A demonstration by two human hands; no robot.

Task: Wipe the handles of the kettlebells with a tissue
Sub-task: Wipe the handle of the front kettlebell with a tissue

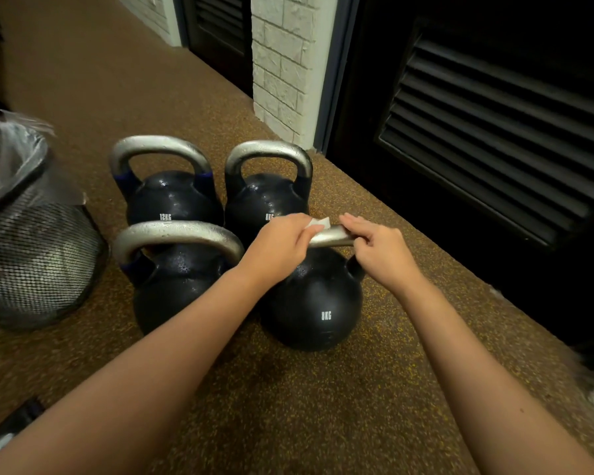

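I see four kettlebells clustered on the floor [288,389], open floor nearer me, louvered doors [494,132] just right. My left hand [282,245] pinches the tissue [318,223] on the near-right kettlebell's handle [333,238]; my right hand [379,250] grips that handle. A lined mesh bin [31,255] stands left, contents unclear.

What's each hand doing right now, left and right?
Left hand: pinches the tissue against the handle of the near right kettlebell.
Right hand: fingers curled over the same handle, gripping it.
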